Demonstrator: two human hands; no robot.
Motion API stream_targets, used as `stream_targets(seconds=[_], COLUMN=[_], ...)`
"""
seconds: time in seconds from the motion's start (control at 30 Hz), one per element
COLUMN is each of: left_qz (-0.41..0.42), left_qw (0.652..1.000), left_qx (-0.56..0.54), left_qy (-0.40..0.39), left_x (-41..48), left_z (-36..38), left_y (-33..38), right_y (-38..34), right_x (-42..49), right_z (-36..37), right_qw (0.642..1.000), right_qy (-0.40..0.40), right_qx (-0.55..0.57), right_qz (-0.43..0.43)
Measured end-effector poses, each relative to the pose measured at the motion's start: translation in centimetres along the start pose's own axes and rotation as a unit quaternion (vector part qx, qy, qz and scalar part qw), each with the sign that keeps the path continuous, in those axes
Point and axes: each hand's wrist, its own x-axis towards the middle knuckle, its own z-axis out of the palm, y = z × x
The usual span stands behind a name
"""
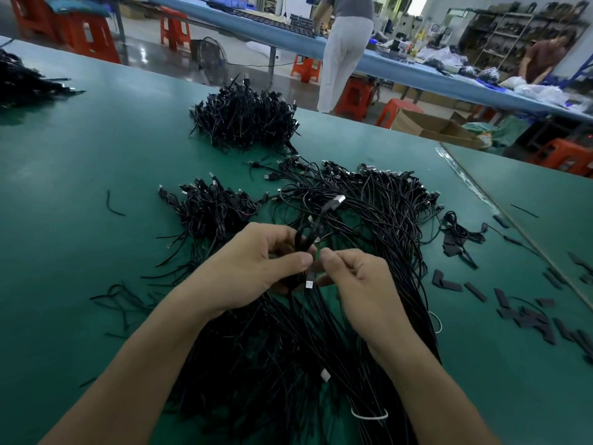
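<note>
Black cable [301, 239], folded into a short bundle: gripped in the left hand [253, 268], fingers curled round it, thumb laid across the front. Right hand [356, 277] pinches the lower part of the same cable between thumb and forefinger, just beside a silver plug [309, 283] that shows between the two hands. Both hands sit over the big spread of cables [378, 226], which runs from under the forearms towards the far side and hides the table beneath them.

- Left of the spread: a small tangled heap [208, 210].
- Beyond it, well apart: a larger heap [244, 120].
- At the far left edge: a further pile [22, 81].
- Left of the left forearm: short wire offcuts [122, 300].
- At right: flat black strips [475, 290], scattered.
- Low in the spread: a white tie [369, 415].
- Under everything: a green table mat [80, 187].
- Background: a standing person [345, 49], orange stools [173, 27], a blue bench [401, 70].
</note>
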Motion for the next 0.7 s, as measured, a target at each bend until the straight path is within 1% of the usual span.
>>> stream_targets(seconds=[0.03, 0.1, 0.17, 0.2, 0.23, 0.3, 0.37, 0.43, 0.5, 0.57, 0.63, 0.7], left_qz=[0.000, -0.010, -0.008, -0.005, -0.004, -0.015, -0.052, -0.106, -0.131, -0.121, -0.099, -0.069], left_qw=[1.000, 0.994, 0.980, 0.968, 0.955, 0.931, 0.925, 0.928, 0.934, 0.935, 0.931, 0.919], left_qx=[-0.005, -0.034, -0.041, -0.037, -0.033, -0.020, 0.018, 0.059, 0.062, 0.091, 0.151, 0.214], left_qy=[0.027, 0.101, 0.196, 0.247, 0.296, 0.364, 0.377, 0.352, 0.328, 0.320, 0.318, 0.324], left_x=[0.1, 0.6, 1.6, 2.2, 2.8, 4.0, 4.9, 5.5, 5.8, 5.8, 5.5, 4.8], left_z=[0.0, -0.6, -1.6, -2.2, -2.8, -4.0, -5.1, -5.6, -5.6, -4.9, -4.0, -2.8], left_y=[-0.1, -0.4, -1.0, -1.4, -1.8, -2.7, -3.6, -4.3, -4.6, -4.5, -4.3, -3.9], right_y=[0.4, 1.5, 2.9, 3.5, 3.9, 4.5, 4.9, 5.1, 5.2, 5.2, 5.2, 5.2], right_x=[0.1, 0.2, 0.1, -0.1, -0.3, -0.9, -1.3, -1.3, -1.2, -0.9, -0.6, -0.2], right_z=[-0.1, -0.4, -0.5, -0.4, -0.2, 0.4, 0.7, 0.8, 0.8, 0.6, 0.3, -0.2], right_qw=[1.000, 0.989, 0.957, 0.942, 0.931, 0.925, 0.929, 0.931, 0.933, 0.944, 0.961, 0.963], right_qy=[0.014, 0.009, -0.032, -0.053, -0.067, -0.077, -0.068, -0.059, -0.054, -0.044, -0.021, 0.003], right_qx=[-0.028, -0.146, -0.284, -0.326, -0.351, -0.363, -0.358, -0.356, -0.349, -0.315, -0.254, -0.244], right_qz=[0.002, 0.009, 0.040, 0.061, 0.078, 0.081, 0.065, 0.062, 0.065, 0.083, 0.108, 0.118])
